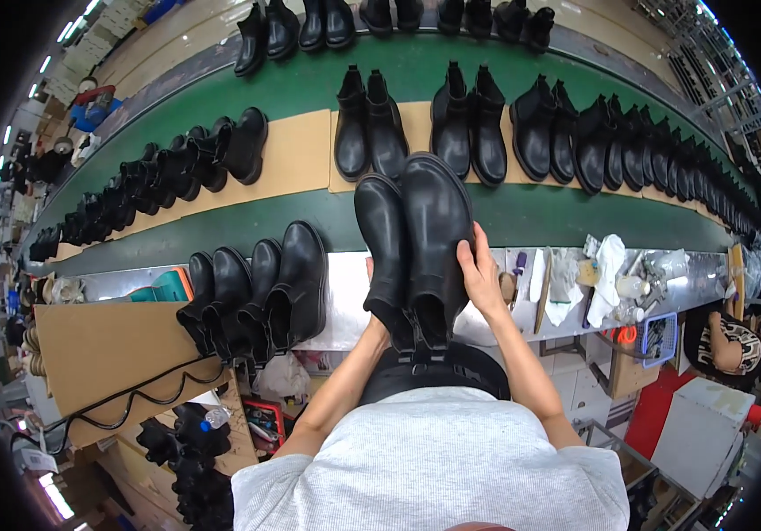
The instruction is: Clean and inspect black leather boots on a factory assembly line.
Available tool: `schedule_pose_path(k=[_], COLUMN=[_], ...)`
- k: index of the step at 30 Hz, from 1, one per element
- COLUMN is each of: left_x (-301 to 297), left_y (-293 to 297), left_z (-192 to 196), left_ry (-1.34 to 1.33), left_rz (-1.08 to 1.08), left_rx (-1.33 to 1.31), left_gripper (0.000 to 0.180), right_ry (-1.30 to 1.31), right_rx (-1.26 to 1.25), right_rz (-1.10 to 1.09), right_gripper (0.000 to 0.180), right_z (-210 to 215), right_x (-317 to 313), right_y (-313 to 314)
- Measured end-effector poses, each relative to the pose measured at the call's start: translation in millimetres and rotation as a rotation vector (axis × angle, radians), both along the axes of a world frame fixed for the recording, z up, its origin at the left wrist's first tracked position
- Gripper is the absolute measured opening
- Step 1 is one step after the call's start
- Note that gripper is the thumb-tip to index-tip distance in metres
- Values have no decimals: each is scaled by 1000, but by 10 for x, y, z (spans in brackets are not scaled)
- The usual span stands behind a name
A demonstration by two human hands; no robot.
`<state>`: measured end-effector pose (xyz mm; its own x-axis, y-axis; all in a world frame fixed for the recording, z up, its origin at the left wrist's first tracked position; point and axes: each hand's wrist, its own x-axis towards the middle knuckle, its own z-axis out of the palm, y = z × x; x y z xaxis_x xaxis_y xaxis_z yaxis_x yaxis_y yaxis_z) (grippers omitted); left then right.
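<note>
Held over the metal counter [345, 283], toes pointing far, two black boots [438, 212] sit between the hands: the right hand [481, 276] grips one boot's side; the left hand [377, 330], mostly hidden, appears to clasp the other. Light, even pressure should keep the pair together and spare the leather, clear of the far row [354, 133].

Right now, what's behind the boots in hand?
Visible around the held boots: silver bench, green surface, tan cardboard, standing boots. Whatever sits directly behind the pair is covered.
</note>
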<state>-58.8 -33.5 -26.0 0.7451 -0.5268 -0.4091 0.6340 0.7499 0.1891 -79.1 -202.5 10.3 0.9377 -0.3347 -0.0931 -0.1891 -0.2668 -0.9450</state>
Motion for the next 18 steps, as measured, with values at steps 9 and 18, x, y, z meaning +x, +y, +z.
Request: schedule_pose_path(k=[9, 18], left_x=[-17, 155], left_y=[317, 438], left_z=[-386, -105], left_ry=[-680, -247], left_rz=[-105, -94], left_rx=[568, -124], left_gripper=[40, 41], right_ry=[109, 70], right_rx=[1122, 683], right_rz=[6, -21], right_gripper=[51, 53], right_z=[-622, -256], right_x=[-15, -74], right_y=[-276, -278])
